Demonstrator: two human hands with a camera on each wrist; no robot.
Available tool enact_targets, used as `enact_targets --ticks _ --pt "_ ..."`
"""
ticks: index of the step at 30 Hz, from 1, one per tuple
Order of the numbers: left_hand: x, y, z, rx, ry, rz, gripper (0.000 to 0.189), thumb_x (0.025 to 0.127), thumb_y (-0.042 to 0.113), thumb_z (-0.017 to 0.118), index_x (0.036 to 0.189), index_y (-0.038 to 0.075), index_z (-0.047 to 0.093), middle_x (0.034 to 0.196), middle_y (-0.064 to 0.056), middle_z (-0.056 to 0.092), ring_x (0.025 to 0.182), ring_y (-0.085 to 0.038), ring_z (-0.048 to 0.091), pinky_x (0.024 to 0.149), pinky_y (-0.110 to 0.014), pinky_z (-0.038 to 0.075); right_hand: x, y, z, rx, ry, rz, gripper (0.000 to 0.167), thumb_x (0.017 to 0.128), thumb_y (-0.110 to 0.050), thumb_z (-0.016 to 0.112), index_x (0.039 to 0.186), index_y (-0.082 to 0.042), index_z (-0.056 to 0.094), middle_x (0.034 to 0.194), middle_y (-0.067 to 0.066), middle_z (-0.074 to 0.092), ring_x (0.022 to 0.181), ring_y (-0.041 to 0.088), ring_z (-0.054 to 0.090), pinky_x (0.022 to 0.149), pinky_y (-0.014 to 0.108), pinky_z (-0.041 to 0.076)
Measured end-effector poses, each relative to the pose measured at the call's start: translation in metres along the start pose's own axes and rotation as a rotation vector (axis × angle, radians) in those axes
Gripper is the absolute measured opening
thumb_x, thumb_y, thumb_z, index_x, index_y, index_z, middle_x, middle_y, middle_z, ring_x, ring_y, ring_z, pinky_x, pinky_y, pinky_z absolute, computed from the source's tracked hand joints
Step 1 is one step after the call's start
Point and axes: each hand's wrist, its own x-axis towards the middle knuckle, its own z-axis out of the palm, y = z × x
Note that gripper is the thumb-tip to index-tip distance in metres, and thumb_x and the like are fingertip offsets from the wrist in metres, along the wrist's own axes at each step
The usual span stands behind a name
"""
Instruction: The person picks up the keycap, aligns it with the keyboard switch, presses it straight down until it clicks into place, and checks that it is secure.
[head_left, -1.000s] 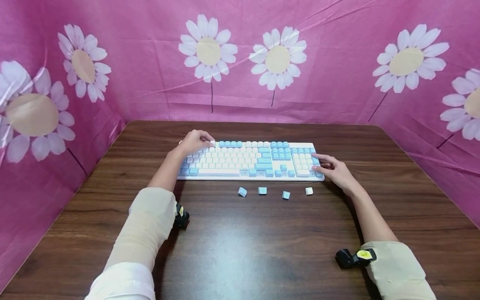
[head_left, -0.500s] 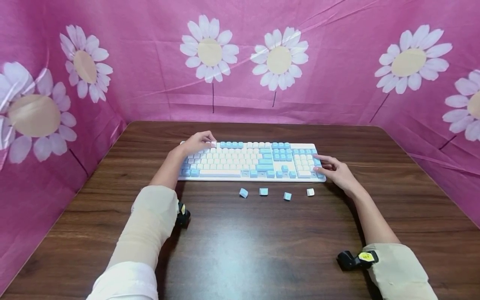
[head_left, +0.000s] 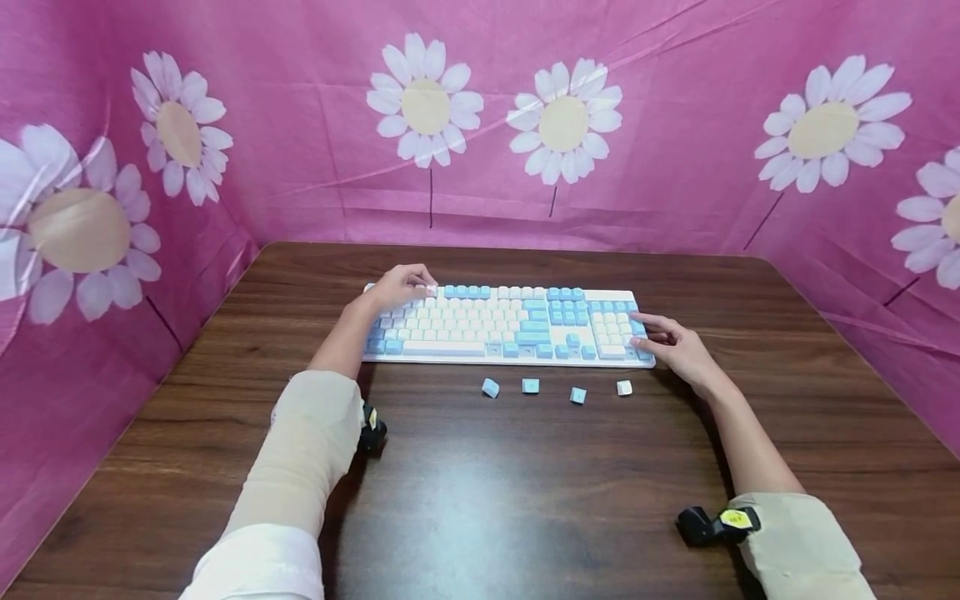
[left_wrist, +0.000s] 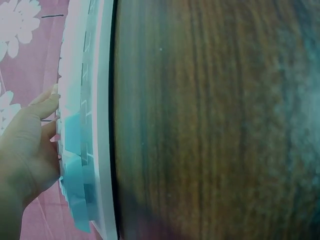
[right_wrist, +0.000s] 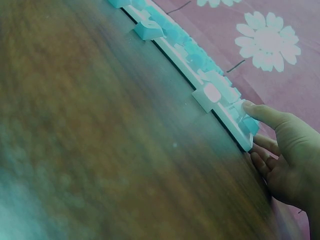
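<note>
A white and light-blue keyboard (head_left: 444, 347) lies across the far half of the table. At its top row, toward the left end, my left hand (head_left: 399, 288) pinches a white keycap (head_left: 431, 291) between thumb and fingertips. That hand covers the keyboard's upper left corner; in the left wrist view its fingertips are partly hidden behind the keys. My right hand (head_left: 684, 350) grips the right end of the keyboard, thumb over the number-pad keys and fingers at the end edge, as the right wrist view shows.
Loose keycaps lie in a row before the keyboard: a tilted blue one (head_left: 491, 388), a second blue one (head_left: 531, 387), a third blue one (head_left: 577, 396) and a white one (head_left: 624, 388). A pink flowered cloth (head_left: 495, 208) hangs behind the brown wooden table (head_left: 465, 492).
The whole head view has slid slightly right and down. Both hands keep their places on the keyboard, and the loose keycaps lie as before.
</note>
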Motion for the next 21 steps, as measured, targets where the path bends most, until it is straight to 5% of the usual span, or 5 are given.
enact_targets --ticks 11,21 --pt "-0.001 0.001 0.004 0.076 0.043 -0.034 0.007 0.089 0.0 0.058 0.095 -0.004 0.058 0.11 -0.022 0.059 0.11 -0.034 0.05 0.092 -0.044 0.04 -0.011 -0.024 0.001 0.029 -0.005 0.001 0.054 0.089 -0.024 0.062 0.134 -0.001 0.043 0.13 0.023 0.043 0.108 0.027 0.043 0.072 0.019 0.039" --pt "-0.005 0.006 0.004 0.075 0.054 -0.09 0.01 0.089 0.002 0.059 0.097 -0.004 0.06 0.112 -0.022 0.058 0.111 -0.033 0.05 0.094 -0.043 0.038 0.0 -0.002 -0.001 0.0 0.006 0.008 0.059 0.087 -0.035 0.064 0.136 -0.011 0.045 0.131 0.017 0.044 0.108 0.023 0.043 0.073 0.021 0.039"
